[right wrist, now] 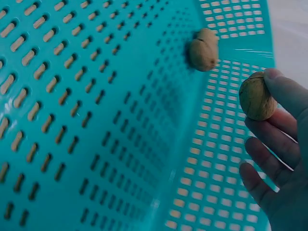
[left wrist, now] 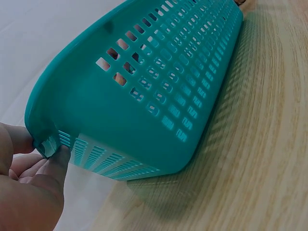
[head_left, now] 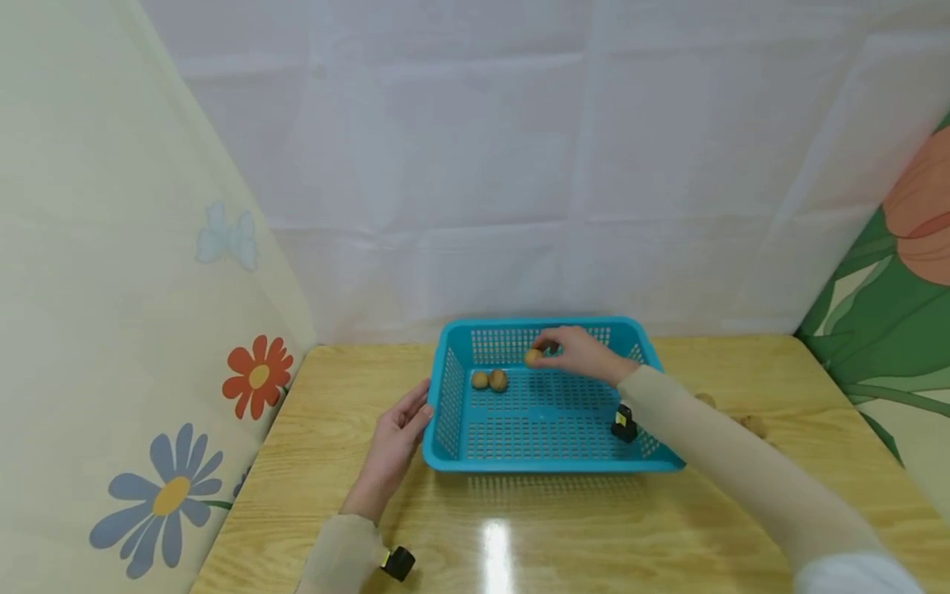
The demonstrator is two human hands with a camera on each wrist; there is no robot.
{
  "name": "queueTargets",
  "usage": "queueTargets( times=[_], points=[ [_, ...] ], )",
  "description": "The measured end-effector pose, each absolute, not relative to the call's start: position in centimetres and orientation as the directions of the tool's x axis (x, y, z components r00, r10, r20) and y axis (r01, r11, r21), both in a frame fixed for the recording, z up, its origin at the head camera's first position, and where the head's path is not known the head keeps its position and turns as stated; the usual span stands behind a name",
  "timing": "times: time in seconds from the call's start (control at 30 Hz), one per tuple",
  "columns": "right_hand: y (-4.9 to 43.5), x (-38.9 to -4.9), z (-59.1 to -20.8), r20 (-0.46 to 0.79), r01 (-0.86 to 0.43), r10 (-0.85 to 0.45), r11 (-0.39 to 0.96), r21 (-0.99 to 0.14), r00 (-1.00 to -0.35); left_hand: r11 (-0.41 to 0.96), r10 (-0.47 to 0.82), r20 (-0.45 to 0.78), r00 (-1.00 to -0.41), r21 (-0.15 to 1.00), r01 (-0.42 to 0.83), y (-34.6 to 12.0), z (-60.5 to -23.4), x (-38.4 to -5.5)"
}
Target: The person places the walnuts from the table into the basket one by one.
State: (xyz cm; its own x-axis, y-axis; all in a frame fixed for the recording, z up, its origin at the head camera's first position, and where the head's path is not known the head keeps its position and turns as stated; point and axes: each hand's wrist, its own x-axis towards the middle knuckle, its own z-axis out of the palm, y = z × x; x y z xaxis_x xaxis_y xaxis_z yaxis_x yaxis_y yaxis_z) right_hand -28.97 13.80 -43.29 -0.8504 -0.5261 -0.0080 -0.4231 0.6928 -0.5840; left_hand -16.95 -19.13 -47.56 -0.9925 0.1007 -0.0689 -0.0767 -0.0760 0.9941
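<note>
No text, brand or number can be read. In the head view 2 yellow patches, possibly labels, are too small to make out. 1 yellow patch (head_left: 621, 419), with a dark mark on it, sits on the black right wrist device (head_left: 627, 431), below and to the right of the right fingers (head_left: 551, 335). The other, a yellow sliver (head_left: 386, 559), edges the black left wrist device (head_left: 401, 564), well below the left fingers (head_left: 411, 400).

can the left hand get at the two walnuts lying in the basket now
Probably not while the left hand grips the blue basket; otherwise, the two walnuts lie uncovered, close by.
</note>
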Motion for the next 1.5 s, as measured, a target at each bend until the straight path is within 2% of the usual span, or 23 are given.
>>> queueTargets(
  times=[0.4,0.93,1.27,1.5],
  points=[
    [11.0,-29.7,-47.1,-0.026,-0.467,-0.565,0.706,-0.532,-0.825,-0.093,0.097,-0.059,-0.994,0.993,-0.068,-19.0,-47.7,-16.9],
    [11.0,-29.9,-47.3,-0.085,-0.399,-0.55,0.695,-0.598,-0.831,-0.067,0.088,-0.067,-0.994,0.995,-0.073,-19.1,-47.6,-17.1],
    [12.7,-28.6,-44.6,-0.112,-0.348,-0.534,0.681,-0.644,-0.838,-0.08,0.063,-0.067,-0.996,0.994,-0.072,-19.0,-47.6,-17.1],
    [14.8,-27.4,-41.6,-0.048,-0.395,-0.556,0.646,-0.653,-0.83,-0.069,0.043,-0.066,-0.997,0.995,-0.069,-18.9,-47.5,-17.1]
  ],
)
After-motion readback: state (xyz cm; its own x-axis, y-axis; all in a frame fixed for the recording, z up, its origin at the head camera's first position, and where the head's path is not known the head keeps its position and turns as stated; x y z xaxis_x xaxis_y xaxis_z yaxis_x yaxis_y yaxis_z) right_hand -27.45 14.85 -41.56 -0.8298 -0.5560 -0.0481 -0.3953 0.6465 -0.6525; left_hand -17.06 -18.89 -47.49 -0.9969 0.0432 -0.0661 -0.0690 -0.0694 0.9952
